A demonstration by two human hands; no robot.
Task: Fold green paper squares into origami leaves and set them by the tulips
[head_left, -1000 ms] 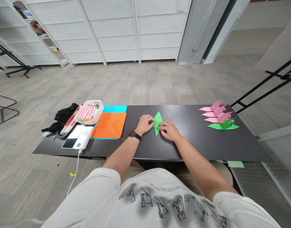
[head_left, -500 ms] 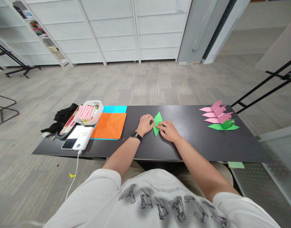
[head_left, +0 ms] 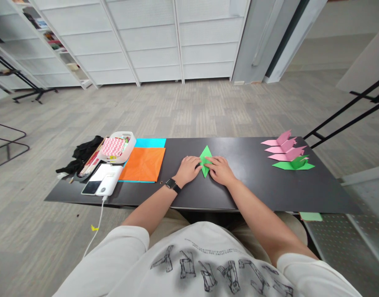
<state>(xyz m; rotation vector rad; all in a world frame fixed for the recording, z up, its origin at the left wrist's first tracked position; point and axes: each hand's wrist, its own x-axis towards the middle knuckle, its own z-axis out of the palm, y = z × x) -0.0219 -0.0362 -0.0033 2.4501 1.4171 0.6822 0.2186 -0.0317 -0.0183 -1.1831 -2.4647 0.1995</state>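
Left grip (head_left: 188, 170) shifting slightly back, right grip (head_left: 220, 170) resting on green paper (head_left: 206, 153), I'm failing to tell if either is closed

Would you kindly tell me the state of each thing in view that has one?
Green paper, folded to a diamond shape
Left hand, at its left edge
Right hand, touching it
Watch, strapped on
Pink paper birds, folded, lined up
Green paper bird, folded
Orange paper, spread flat
White box, open, filled
White device, plugged in

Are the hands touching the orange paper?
No, the left hand and right hand are at the green paper; the orange paper lies apart, farther left.
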